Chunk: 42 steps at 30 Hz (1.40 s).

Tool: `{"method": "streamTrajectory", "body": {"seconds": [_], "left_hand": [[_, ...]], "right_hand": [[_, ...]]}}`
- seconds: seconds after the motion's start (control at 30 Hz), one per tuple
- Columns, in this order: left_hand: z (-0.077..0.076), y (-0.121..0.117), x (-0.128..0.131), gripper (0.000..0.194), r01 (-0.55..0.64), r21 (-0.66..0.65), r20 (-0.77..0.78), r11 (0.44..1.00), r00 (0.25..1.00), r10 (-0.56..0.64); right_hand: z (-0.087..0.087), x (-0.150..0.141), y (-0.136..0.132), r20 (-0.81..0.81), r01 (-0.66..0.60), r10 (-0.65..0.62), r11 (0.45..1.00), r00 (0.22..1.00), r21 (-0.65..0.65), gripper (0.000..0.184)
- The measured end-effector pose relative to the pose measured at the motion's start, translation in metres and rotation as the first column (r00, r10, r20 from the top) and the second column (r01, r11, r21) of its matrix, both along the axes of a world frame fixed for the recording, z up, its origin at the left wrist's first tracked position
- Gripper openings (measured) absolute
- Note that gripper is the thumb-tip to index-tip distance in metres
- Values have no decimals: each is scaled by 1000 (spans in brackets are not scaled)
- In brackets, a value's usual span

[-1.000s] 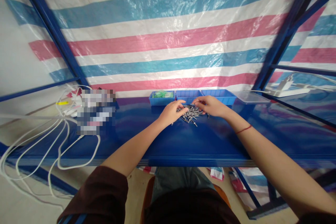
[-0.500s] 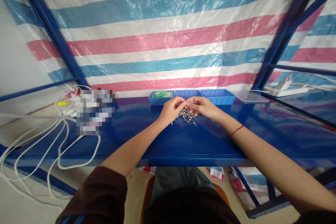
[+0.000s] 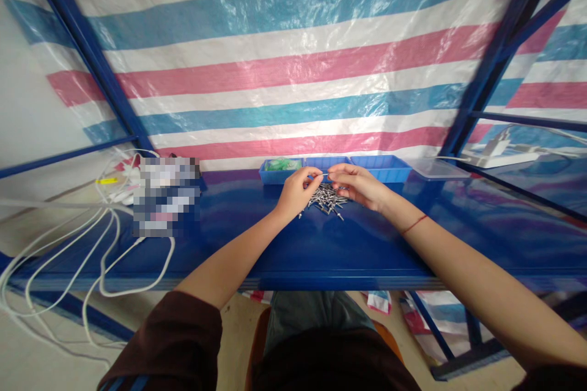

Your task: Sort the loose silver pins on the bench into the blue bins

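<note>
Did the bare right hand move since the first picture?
Yes: the right hand moved slightly left, towards the bare left hand, judged against the rightmost blue rectangular plastic bin.

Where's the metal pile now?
In the head view, the metal pile lies just right of centre on the blue table, nearer the person than the blue bins.

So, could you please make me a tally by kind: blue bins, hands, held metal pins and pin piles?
Blue bins: 3
Hands: 2 (left hand, right hand)
Held metal pins: 1
Pin piles: 1 (its pins overlap too much to count)
Total: 7
</note>
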<state>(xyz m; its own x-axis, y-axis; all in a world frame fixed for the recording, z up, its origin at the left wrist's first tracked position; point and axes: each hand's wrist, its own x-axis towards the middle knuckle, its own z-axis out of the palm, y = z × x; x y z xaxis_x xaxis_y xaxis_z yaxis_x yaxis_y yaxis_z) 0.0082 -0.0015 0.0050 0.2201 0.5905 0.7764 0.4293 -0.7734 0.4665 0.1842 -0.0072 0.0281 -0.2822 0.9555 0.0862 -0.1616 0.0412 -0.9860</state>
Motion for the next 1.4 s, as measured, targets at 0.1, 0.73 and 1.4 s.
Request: {"method": "streamTrajectory", "body": {"seconds": [0.1,0.73,1.4], "left_hand": [[-1,2,-1,12,13,-24,14,1000,1000,-13],[-3,1,0,20,103,-192,-64,976,991,-117],[-1,0,-1,36,26,-226,-68,974,997,-43]], "right_hand": [[1,0,-2,-41,-23,23,1000,999,5,25],[6,-6,-12,28,-151,149,987,988,63,24],[11,51,47,744,-189,-466,773,479,606,18]]}}
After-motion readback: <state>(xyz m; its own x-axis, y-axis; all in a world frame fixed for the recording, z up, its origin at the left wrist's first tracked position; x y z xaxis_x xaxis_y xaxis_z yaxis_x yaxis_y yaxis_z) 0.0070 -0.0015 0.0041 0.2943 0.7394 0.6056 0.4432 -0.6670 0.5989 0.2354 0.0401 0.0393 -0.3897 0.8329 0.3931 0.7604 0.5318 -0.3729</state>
